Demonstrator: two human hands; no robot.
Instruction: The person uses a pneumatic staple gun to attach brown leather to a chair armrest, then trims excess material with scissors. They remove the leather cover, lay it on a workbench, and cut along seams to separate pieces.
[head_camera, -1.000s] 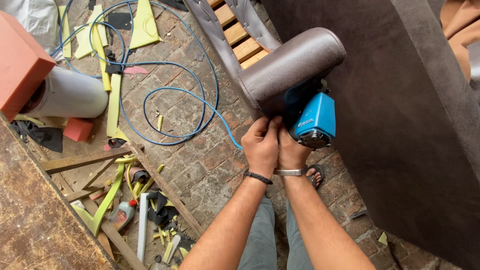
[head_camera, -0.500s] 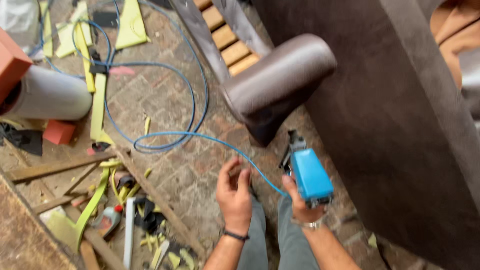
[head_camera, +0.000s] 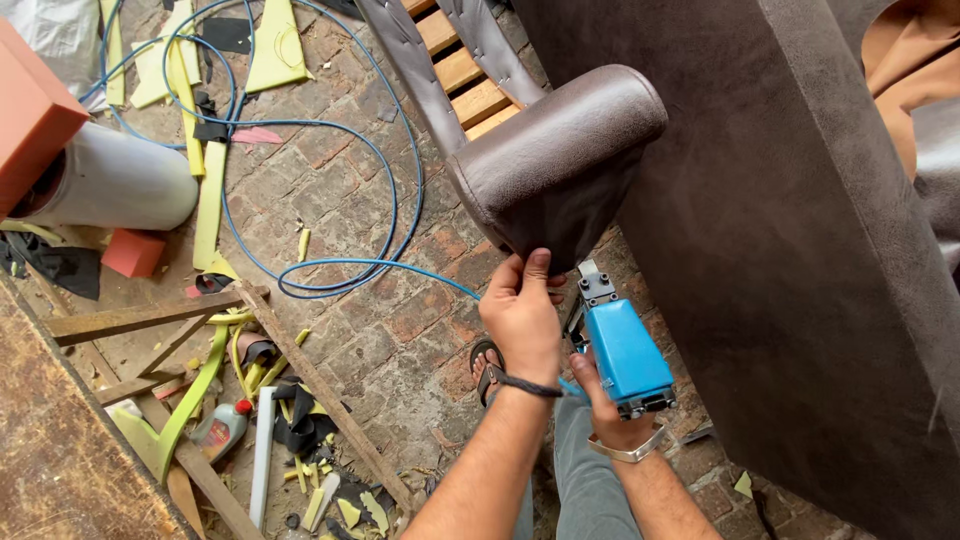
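Brown leathery padded armrest (head_camera: 560, 160) pinched by left hand (head_camera: 522, 318), right hand (head_camera: 600, 400) gripping boxy blue stapler (head_camera: 625, 350)

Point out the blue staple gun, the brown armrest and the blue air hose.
blue staple gun (head_camera: 625, 352), head view, on its blue body.
brown armrest (head_camera: 560, 150), head view, on its rounded top.
blue air hose (head_camera: 400, 190), head view, on a loop over the bricks.

One blue staple gun (head_camera: 626, 352), one blue air hose (head_camera: 330, 150), one padded brown armrest (head_camera: 560, 150), one glue bottle (head_camera: 222, 428), two hands (head_camera: 522, 315), one grey roll (head_camera: 115, 185).
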